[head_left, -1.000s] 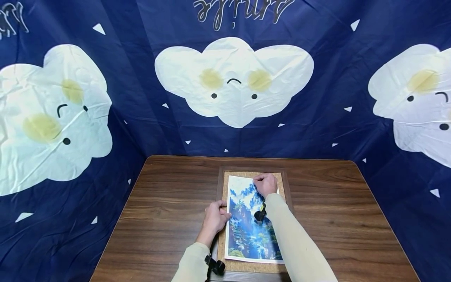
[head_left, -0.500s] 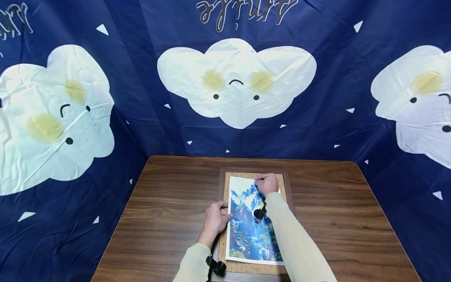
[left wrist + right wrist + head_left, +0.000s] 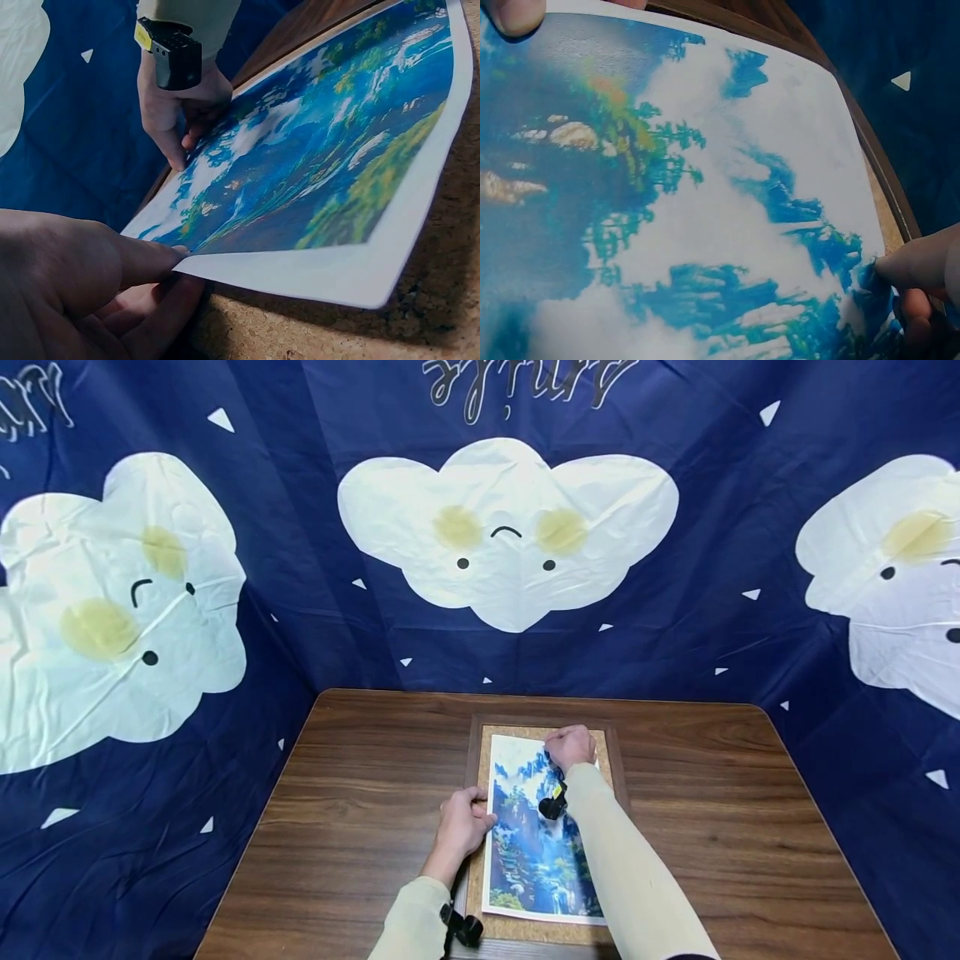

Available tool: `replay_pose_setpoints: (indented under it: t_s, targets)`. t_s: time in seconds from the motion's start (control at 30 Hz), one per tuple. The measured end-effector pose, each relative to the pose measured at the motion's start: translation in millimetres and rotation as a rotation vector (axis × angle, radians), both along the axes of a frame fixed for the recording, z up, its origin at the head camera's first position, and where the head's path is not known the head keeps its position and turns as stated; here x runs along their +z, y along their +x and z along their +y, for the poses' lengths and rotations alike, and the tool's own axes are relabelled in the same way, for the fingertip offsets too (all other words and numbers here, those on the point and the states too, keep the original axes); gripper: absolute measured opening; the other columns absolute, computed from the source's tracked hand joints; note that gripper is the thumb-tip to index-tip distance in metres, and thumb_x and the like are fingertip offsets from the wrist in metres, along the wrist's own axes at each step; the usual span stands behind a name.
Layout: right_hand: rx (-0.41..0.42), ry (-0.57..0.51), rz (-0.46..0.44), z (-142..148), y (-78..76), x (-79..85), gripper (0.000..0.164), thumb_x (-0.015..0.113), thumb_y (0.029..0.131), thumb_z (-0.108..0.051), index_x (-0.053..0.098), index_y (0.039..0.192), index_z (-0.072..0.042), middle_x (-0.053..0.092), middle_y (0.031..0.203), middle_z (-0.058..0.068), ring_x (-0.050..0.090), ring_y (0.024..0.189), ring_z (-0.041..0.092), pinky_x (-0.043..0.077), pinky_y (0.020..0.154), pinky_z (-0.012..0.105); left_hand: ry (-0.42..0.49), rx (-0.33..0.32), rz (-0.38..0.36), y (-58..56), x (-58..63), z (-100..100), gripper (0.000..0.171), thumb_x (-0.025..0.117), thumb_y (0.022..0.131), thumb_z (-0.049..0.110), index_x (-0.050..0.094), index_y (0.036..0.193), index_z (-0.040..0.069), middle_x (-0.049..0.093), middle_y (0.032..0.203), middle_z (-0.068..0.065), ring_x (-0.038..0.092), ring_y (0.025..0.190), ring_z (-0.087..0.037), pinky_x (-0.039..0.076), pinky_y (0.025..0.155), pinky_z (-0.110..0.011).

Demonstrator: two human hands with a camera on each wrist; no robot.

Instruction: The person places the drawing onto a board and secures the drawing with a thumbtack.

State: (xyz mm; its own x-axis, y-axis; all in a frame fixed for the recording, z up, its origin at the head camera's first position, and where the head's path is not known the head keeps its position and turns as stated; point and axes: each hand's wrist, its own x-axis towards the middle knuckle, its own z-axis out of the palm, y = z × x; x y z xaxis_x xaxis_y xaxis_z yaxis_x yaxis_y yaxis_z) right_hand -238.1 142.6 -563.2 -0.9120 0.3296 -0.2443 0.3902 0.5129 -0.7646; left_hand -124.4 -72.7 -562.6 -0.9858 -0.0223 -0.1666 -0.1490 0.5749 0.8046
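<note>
A landscape print of blue mountains and waterfalls lies over a framed corkboard. At its left edge my left hand pinches the white border; in the left wrist view the thumb is on top and the fingers are under the paper. My right hand pinches the print's far edge, right of the middle. In the right wrist view its fingertips are right at that edge. The near left corner of the print stands slightly off the cork, casting a shadow.
The board's brown wooden frame rests on a wood-grain table. Behind and at both sides hangs a dark blue curtain with white clouds. Each wrist carries a black camera. The right sleeve covers the print's near right part.
The head view has shifted slightly, moving the scene a little to the right. Both hands keep their places on the print, and the print stays where it was on the board.
</note>
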Motion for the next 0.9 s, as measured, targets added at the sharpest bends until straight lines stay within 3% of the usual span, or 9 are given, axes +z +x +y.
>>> replay_pose_setpoints:
  t_s: [0.53, 0.9]
  targets:
    - [-0.010, 0.008, -0.047, 0.4, -3.3, 8.7, 0.012, 0.074, 0.089, -0.017, 0.085, 0.085, -0.013, 0.078, 0.103, 0.010, 0.063, 0.106, 0.038, 0.052, 0.095, 0.053, -0.002, -0.003, 0.000, -0.2, 2.1, 1.4, 0.032, 0.085, 0.083, 0.000, 0.074, 0.114, 0.000, 0.069, 0.072, 0.001, 0.064, 0.064, -0.010, 0.056, 0.065, -0.034]
    - [0.026, -0.053, -0.014, 5.3, 1.5, 7.0, 0.005, 0.083, 0.088, -0.012, 0.085, 0.087, -0.008, 0.077, 0.109, 0.013, 0.063, 0.113, 0.037, 0.050, 0.105, 0.053, 0.013, 0.010, -0.008, -0.5, 3.9, 2.9, 0.032, 0.084, 0.084, -0.001, 0.073, 0.114, -0.001, 0.069, 0.072, -0.001, 0.064, 0.064, -0.012, 0.056, 0.063, -0.033]
